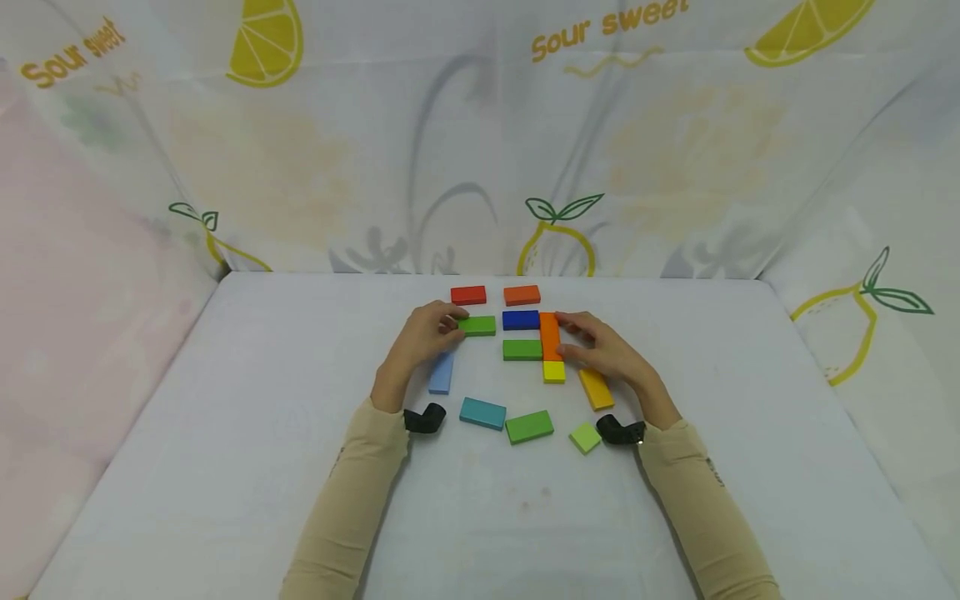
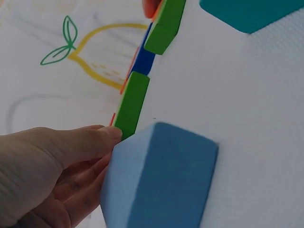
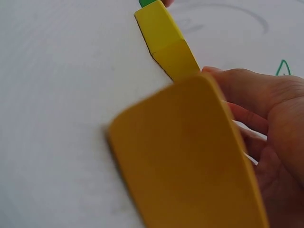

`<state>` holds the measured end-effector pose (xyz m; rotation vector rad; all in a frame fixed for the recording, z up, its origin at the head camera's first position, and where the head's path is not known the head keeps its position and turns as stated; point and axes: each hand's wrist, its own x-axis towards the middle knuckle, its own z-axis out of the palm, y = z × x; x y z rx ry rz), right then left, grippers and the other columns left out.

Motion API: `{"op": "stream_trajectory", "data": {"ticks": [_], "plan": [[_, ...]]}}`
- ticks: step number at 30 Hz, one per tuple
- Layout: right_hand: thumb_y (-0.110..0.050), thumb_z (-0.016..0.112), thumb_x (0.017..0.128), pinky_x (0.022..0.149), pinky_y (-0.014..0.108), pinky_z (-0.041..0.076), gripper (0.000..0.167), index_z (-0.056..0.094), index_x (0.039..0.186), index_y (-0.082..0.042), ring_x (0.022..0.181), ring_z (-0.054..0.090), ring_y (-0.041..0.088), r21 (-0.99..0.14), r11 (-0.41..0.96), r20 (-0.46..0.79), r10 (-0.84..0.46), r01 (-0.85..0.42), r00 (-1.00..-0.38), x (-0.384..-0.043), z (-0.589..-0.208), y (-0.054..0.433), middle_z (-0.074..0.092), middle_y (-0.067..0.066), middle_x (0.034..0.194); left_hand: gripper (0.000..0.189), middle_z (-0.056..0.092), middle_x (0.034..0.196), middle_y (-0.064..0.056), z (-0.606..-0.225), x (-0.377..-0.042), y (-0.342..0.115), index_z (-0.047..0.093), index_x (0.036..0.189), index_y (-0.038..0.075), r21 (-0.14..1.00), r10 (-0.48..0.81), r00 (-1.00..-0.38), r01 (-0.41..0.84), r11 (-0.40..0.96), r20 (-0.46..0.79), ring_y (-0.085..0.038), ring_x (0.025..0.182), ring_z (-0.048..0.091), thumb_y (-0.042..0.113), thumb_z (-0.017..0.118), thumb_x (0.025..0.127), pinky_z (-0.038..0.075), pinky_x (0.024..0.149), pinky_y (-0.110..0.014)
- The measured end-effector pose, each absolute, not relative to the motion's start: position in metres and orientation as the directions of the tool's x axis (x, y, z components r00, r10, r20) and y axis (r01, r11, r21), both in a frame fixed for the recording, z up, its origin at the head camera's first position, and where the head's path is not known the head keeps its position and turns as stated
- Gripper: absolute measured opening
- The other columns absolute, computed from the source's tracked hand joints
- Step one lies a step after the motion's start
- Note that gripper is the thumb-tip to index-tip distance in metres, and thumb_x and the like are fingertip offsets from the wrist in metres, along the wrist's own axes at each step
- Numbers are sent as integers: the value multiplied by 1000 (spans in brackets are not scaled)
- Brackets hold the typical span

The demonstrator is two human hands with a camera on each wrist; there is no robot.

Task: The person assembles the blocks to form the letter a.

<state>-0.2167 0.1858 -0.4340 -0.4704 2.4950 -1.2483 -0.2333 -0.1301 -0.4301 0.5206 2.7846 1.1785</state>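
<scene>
The left hand (image 1: 429, 335) pinches a green block (image 1: 480, 326) near the red block (image 1: 468, 295), while the right hand (image 1: 609, 352) pinches an orange block (image 1: 550, 337) against the yellow block (image 1: 554, 372), which a sideways nudge could skew.

Before me hangs a pale curtain (image 1: 375, 150) printed with yellow lemon slices (image 1: 266, 43), lemon outlines (image 1: 557, 248) with green leaves and orange "Sour sweet" lettering (image 1: 611, 29). Pinkish cloth (image 1: 75, 275) hangs left; my desk (image 1: 225, 458) is white.

We have green block (image 1: 480, 326), orange block (image 1: 550, 333), dark-blue block (image 1: 521, 320), beige sleeves (image 1: 352, 500), white tablecloth (image 1: 225, 433), white curtain (image 1: 375, 150) with yellow lemons (image 1: 266, 46).
</scene>
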Motion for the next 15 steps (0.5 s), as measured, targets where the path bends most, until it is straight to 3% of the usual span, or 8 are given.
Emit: {"op": "stream_trajectory", "data": {"ticks": [6, 15], "plan": [[-16, 58, 94, 109, 52, 27, 57, 35, 144, -1, 125, 37, 36, -811, 566, -139, -430, -146, -892, -199, -401, 175, 41, 23, 140, 28, 65, 109, -15, -431, -234, -125, 65, 113, 2, 685, 316, -943, 296, 666, 101, -27, 95, 65, 4, 67, 85, 52, 86, -39], [-17, 57, 95, 110, 53, 26, 56, 35, 144, -1, 126, 36, 36, -815, 558, -133, -438, -153, -889, -198, -401, 175, 40, 22, 140, 27, 64, 107, -15, -432, -234, -118, 65, 112, 3, 643, 304, -943, 315, 698, 132, -27, 91, 66, 3, 66, 85, 53, 83, -38]]}}
